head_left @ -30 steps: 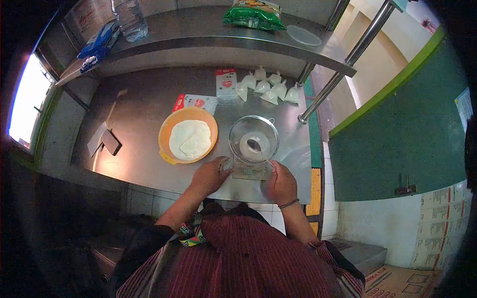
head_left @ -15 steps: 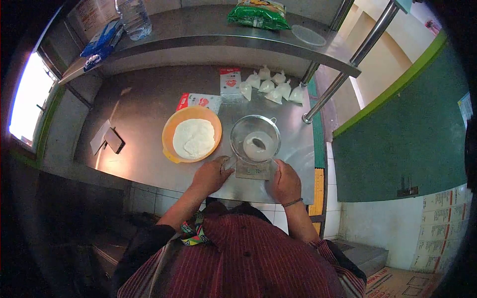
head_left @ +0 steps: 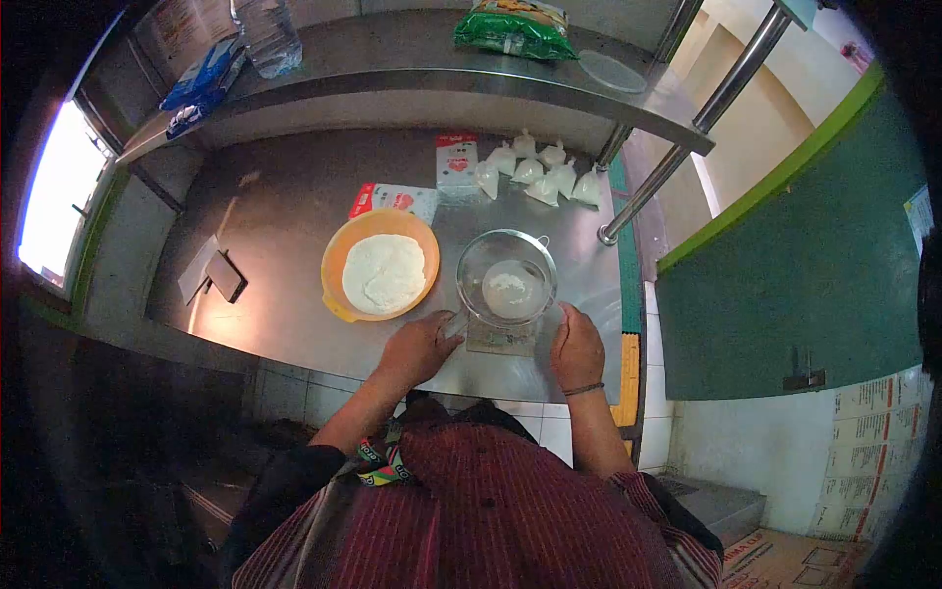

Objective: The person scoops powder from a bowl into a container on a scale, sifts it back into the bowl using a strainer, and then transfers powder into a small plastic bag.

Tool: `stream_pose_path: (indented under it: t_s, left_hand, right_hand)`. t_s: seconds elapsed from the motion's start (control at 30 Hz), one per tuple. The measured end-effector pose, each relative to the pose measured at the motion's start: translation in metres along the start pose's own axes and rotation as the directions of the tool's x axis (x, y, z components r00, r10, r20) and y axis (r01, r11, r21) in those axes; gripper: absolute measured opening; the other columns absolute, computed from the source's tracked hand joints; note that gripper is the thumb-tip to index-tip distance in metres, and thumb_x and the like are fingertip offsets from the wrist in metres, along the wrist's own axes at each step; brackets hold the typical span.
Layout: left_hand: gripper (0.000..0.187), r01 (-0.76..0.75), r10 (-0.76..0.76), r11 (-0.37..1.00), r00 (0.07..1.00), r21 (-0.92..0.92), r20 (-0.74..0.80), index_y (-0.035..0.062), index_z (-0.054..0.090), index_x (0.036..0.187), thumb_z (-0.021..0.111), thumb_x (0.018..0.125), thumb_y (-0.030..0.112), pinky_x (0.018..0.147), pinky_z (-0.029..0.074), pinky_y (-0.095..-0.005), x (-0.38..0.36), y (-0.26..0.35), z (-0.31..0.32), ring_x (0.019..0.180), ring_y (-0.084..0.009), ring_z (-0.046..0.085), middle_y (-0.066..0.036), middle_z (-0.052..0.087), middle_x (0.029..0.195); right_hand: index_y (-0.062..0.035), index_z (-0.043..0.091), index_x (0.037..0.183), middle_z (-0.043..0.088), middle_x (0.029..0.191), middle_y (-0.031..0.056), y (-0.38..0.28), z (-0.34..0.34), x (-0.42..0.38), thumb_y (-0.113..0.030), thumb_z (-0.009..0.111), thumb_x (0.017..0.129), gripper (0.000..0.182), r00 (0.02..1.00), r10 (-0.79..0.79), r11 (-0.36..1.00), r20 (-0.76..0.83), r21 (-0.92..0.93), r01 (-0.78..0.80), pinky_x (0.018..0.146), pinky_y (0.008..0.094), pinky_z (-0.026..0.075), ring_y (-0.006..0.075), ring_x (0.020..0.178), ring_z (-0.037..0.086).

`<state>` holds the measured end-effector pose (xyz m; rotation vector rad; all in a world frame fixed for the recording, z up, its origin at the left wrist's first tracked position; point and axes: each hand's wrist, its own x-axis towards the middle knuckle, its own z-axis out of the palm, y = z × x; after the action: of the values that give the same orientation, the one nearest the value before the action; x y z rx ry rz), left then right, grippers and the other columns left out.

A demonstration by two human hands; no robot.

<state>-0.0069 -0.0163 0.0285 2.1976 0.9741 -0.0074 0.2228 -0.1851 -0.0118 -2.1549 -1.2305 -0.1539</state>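
A round metal sieve with white powder in its middle is over a small kitchen scale near the counter's front edge. Its rim has a wire loop on the far side. My left hand is closed at the sieve's near-left side, around what looks like its handle. To the right of the sieve, my right hand is held on edge with its fingers pointing forward, close to the rim, and appears to hold nothing. Left of the sieve stands an orange bowl with a heap of white flour.
Behind lie two red-and-white packs and several tied bags of white powder. A phone leans at left. Above runs a metal shelf with a green packet, a bottle and a clear lid.
My right hand has shifted a little right, away from the sieve's rim. The dark patch in the powder is gone, and the powder lies differently. My left hand has barely moved.
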Motion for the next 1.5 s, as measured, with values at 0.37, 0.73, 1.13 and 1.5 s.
stream_pose_path:
  t_s: [0.37,0.73,1.13,1.5]
  left_hand:
    - [0.052,-0.071,0.074,0.996,0.995,0.052,-0.072,0.0074,0.064,0.133,0.072,0.092,0.038,0.09,0.055,-0.0513,-0.001,-0.008,0.006,0.103,-0.0431,0.069,-0.022,0.071,0.118]
    - [0.051,-0.122,0.13,0.989,0.986,0.078,-0.108,0.0086,0.06,0.135,0.068,0.095,0.04,0.087,0.054,-0.053,0.002,-0.019,0.017,0.099,-0.0432,0.069,-0.022,0.073,0.1]
    - [0.052,-0.107,0.112,0.992,0.991,0.073,-0.075,0.0087,0.06,0.136,0.068,0.095,0.04,0.089,0.055,-0.0521,0.001,-0.012,0.012,0.1,-0.0425,0.069,-0.022,0.073,0.104]
    - [0.051,-0.088,0.09,0.995,0.994,0.044,-0.062,0.0095,0.061,0.136,0.068,0.095,0.039,0.087,0.055,-0.0526,0.001,-0.013,0.008,0.099,-0.0431,0.069,-0.023,0.073,0.104]
  right_hand:
    - [-0.0031,0.062,0.125,0.068,0.11,0.0232,-0.008,-0.007,-0.005,-0.014,0.049,0.1,0.03,0.99,0.024,0.993,0.138,0.107,-0.039,0.091,0.0495,0.052,0.0418,0.105,0.065]
    - [-0.0007,0.062,0.125,0.067,0.115,0.0242,-0.005,-0.004,0.002,-0.014,0.046,0.103,0.03,0.983,0.027,0.988,0.184,0.144,-0.054,0.095,0.0491,0.051,0.0418,0.107,0.065]
    - [-0.0004,0.062,0.123,0.067,0.112,0.0248,-0.008,0.003,-0.001,-0.017,0.044,0.106,0.03,0.996,0.018,0.976,0.088,0.214,-0.036,0.095,0.0494,0.05,0.0429,0.107,0.064]
    - [0.0016,0.062,0.123,0.067,0.114,0.0255,-0.009,-0.01,-0.005,-0.017,0.045,0.105,0.031,0.995,0.052,0.976,0.083,0.206,-0.069,0.097,0.0488,0.05,0.0429,0.109,0.064]
